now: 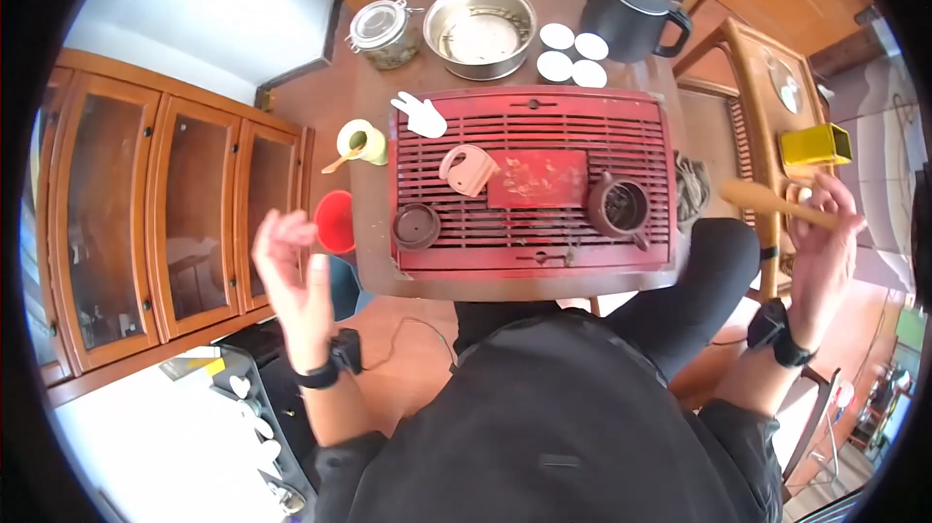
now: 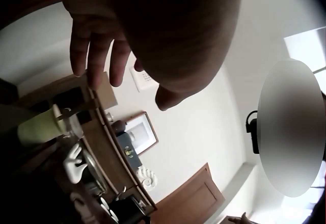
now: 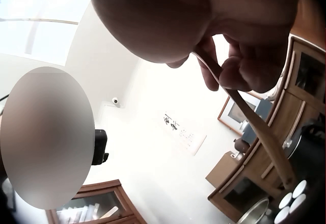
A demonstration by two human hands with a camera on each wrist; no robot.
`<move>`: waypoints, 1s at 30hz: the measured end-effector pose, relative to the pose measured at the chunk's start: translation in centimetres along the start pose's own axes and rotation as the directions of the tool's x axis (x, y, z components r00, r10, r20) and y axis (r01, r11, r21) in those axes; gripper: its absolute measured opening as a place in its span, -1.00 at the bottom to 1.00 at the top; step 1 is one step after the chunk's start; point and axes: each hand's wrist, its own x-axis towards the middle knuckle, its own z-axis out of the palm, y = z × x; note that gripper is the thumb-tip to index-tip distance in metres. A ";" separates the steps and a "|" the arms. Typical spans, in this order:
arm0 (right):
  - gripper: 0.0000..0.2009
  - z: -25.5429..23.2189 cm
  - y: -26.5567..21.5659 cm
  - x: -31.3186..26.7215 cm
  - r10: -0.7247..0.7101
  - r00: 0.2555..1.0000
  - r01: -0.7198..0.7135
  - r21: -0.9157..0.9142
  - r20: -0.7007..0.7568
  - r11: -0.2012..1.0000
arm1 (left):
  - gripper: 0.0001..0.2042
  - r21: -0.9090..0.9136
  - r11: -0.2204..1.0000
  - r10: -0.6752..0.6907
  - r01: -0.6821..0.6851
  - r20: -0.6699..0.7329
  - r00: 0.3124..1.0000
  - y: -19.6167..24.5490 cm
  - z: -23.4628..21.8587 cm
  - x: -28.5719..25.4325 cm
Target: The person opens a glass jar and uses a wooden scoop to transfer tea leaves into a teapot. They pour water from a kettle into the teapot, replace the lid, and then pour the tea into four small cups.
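Observation:
My right hand (image 1: 823, 256) is raised at the right of the table and pinches the handle of a wooden tea scoop (image 1: 762, 201), its broad end pointing toward the table. In the right wrist view the wooden tea scoop (image 3: 262, 129) slants down from the fingers. My left hand (image 1: 296, 275) hovers at the left of the table with fingers extended, holding nothing, near a red bin (image 1: 335, 222). On the red slatted tea tray (image 1: 544, 256) between them stand a dark teapot (image 1: 619, 209) without its lid, a round brown lid (image 1: 416, 228) and a pink pitcher-like piece (image 1: 469, 171).
Beside the tray stands a pale green holder (image 1: 357, 140) with a wooden utensil. A white hand-shaped piece (image 1: 420, 117) lies on the tray's corner. Behind are a glass jar (image 1: 384, 35), a steel bowl (image 1: 481, 30), several white-topped cups (image 1: 555, 67) and a black kettle (image 1: 631, 13).

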 end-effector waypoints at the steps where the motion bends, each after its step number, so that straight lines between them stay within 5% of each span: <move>1: -0.41 1.4 -0.4 -0.4 -0.019 1.000 0.019 -0.040 0.006 0.999 | -0.40 -0.020 0.998 -0.057 0.057 -0.003 0.998 -1.1 1.0 -1.8; 4: -0.52 3.5 0.1 -0.6 -0.107 0.979 0.115 -0.032 0.171 0.993 | -0.38 -0.079 0.990 -0.123 0.118 -0.060 0.991 -2.9 3.6 -6.0; 6: -0.64 4.6 0.4 -1.2 -0.054 0.988 0.061 -0.045 0.143 0.997 | -0.35 -0.123 0.978 -0.180 0.169 -0.084 0.980 -2.7 4.8 -7.6; 12: -0.93 7.3 0.4 -2.2 -0.213 0.917 0.266 -0.121 0.336 0.956 | -0.35 -0.091 0.989 -0.122 0.120 -0.019 0.992 -1.0 4.9 -8.9; 17: -0.94 8.4 0.2 -3.1 -0.242 0.893 0.333 -0.194 0.378 0.923 | -0.35 -0.030 0.995 -0.096 0.094 -0.042 0.995 -1.4 5.8 -8.0; 20: -0.90 9.6 -0.1 -3.4 -0.166 0.921 0.233 -0.158 0.352 0.960 | -0.37 0.001 0.996 -0.084 0.084 -0.056 0.995 -1.4 6.6 -7.3; 21: -0.88 10.3 0.0 -3.2 -0.262 0.890 0.356 -0.209 0.373 0.911 | -0.42 -0.059 0.992 -0.119 0.114 -0.102 0.988 -1.0 6.9 -7.1; 24: -0.85 12.8 0.9 -3.7 -0.359 0.820 0.447 -0.107 0.446 0.888 | -0.52 -0.249 0.961 -0.114 0.120 0.040 0.993 1.5 8.0 -6.7; 28: -0.84 17.6 2.7 -5.6 -0.391 0.798 0.451 -0.024 0.459 0.892 | -0.56 -0.305 0.937 0.278 -0.170 0.357 0.892 5.6 9.3 -5.0; 30: -0.83 19.5 2.9 -6.8 -0.359 0.791 0.420 -0.013 0.496 0.908 | -0.49 -0.508 0.858 0.282 -0.076 0.342 0.897 6.4 10.6 -5.3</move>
